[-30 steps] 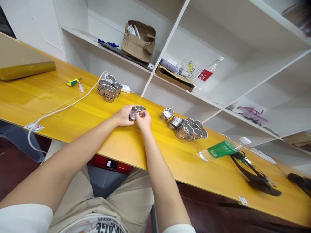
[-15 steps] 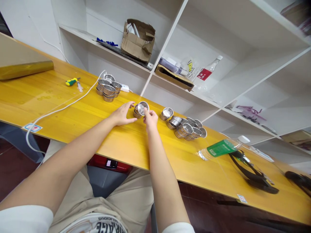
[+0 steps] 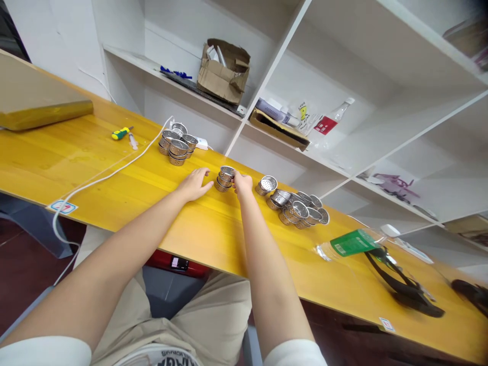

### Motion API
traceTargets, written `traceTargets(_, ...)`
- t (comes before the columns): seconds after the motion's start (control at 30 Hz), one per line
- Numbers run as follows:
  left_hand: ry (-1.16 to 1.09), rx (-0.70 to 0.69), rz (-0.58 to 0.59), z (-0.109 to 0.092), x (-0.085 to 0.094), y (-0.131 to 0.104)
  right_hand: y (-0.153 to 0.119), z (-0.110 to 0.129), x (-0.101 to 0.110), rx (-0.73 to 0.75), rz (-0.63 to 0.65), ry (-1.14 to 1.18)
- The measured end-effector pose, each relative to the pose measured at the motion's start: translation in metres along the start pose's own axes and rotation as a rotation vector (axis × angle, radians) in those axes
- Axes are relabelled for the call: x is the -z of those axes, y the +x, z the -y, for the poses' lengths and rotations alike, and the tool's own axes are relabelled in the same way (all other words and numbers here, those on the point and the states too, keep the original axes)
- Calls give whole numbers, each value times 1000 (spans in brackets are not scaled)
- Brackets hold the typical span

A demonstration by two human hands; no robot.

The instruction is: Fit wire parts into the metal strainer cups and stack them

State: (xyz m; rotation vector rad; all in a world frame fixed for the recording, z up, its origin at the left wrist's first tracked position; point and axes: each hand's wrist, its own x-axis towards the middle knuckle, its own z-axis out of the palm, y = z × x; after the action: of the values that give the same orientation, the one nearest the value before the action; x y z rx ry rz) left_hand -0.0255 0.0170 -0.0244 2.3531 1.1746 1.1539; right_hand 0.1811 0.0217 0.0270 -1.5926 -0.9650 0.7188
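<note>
Now levelled atop stacked cups [image 3: 221, 186], a metal cup [image 3: 226, 174], right fingers [image 3: 237, 179] pinching it, left fingers [image 3: 203, 172] spread.

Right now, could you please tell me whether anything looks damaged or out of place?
The cardboard box on the shelf looks damaged: its top edge is ragged and bent. On the table, one metal cup appears tipped.

Right side of the small cup stack [image 3: 222, 184] lay hidden by the right hand [image 3: 243, 183]. In the right-hand cup cluster [image 3: 299, 210], front cups covered parts of rear ones. Green bottle label [image 3: 353, 242]: print too small to read. Dark object [image 3: 471, 296] blurred, cut by right edge. Shirt lettering [image 3: 177, 360] cropped below.
</note>
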Motion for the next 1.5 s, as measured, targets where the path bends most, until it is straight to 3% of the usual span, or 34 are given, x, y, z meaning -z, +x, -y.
traceTargets(0.1,-4,-9,-1,-2,-2,1,-8,0,3,60,-199,-279)
traceTargets(0.17,-9,-18,-4,-3,-2,1,-16,2,4,234,-266,-388)
traceTargets(0.23,-12,-26,-4,-3,-3,1,-23,2,0,413,-224,-480)
traceTargets(0.3,-14,-21,5,-3,-3,1,-26,-1,-6,477,-125,-559)
traceTargets(0.4,-19,7,26,-3,-2,0,-27,-11,-16,416,-58,-583)
traceTargets(0.53,-13,19,46,-4,-3,0,-28,-20,-24,377,-113,-556)
traceTargets(0.8,156,54,70,6,-6,0,-26,-16,-41,396,-113,-517)
traceTargets(1.03,325,191,248,1,4,-1,-6,-5,-93,429,18,-467)
traceTargets(1.23,304,261,259,5,8,3,16,6,-134,463,185,-405)
traceTargets(1.37,298,267,252,8,7,5,27,3,-139,446,279,-387)
traceTargets(1.5,306,247,258,8,8,6,31,-11,-124,435,282,-393)
